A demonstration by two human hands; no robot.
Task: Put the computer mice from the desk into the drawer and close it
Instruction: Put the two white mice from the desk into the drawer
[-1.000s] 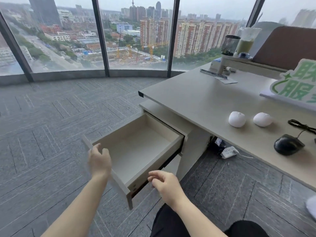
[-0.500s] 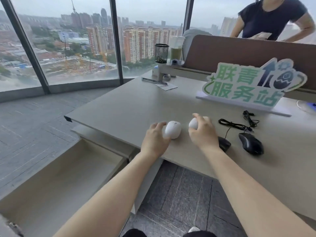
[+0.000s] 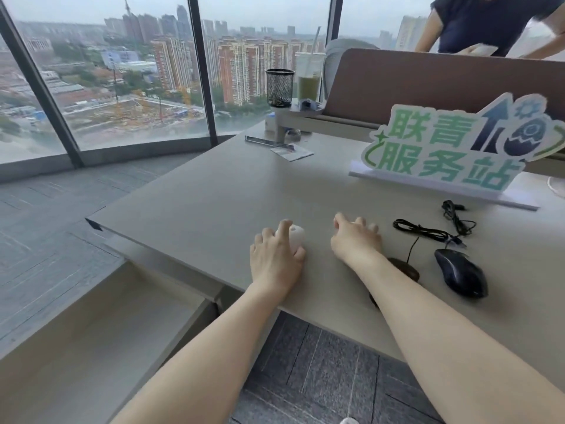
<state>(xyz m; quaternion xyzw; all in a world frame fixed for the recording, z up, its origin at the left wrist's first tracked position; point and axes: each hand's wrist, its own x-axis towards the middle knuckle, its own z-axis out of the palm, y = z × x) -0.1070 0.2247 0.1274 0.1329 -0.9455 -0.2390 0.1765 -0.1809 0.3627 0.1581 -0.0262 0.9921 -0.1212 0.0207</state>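
On the beige desk (image 3: 214, 194), my left hand (image 3: 275, 258) is wrapped around a white mouse (image 3: 297, 238). My right hand (image 3: 356, 241) covers a second white mouse, which shows only as a sliver (image 3: 354, 223) between the fingers. A black mouse (image 3: 406, 267) lies partly hidden under my right forearm. Another black wired mouse (image 3: 460, 272) sits to its right, with its cable (image 3: 428, 232) coiled behind. The open drawer (image 3: 91, 332) is at the lower left, below the desk edge, with nothing visible in it.
A green and white sign (image 3: 452, 151) stands at the back right of the desk. Behind it is a brown partition (image 3: 412, 84). A mesh pen cup (image 3: 279, 87) and a green drink (image 3: 308, 84) sit on a shelf. A person (image 3: 489, 22) stands beyond the partition.
One second ago my hands were at the drawer front. They then moved up to the desk, and now both hands have closed over the two white mice.
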